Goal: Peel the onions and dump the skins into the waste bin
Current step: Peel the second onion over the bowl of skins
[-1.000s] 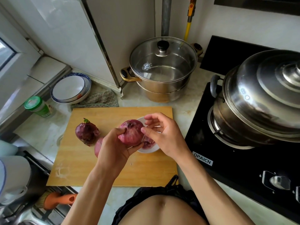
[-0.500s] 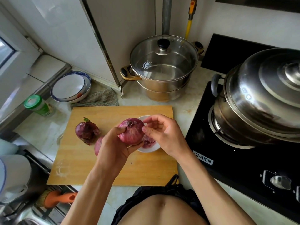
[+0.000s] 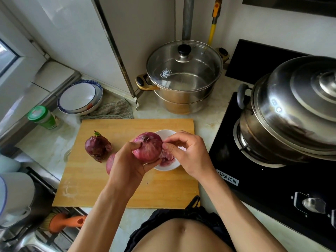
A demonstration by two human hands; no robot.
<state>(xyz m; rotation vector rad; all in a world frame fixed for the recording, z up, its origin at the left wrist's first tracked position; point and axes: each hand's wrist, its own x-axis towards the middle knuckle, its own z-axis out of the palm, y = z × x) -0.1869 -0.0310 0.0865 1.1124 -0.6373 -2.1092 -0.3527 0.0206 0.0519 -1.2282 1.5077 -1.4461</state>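
Daylight coming in from window (image 3: 7, 57) at upper left, lighting scene brightly and evenly. Soft shadows lying under hands on cutting board (image 3: 127, 188). Glare spots shining on steel lid (image 3: 300, 99) at right and on glass lid (image 3: 183, 68) of rear pot. Wide-angle lens bending wall lines and counter edges toward frame borders. Lower left corner looking dim and slightly soft.

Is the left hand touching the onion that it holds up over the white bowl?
Touching. The head view shows the left hand gripping the onion, thumb on top and fingers underneath, above the white bowl.
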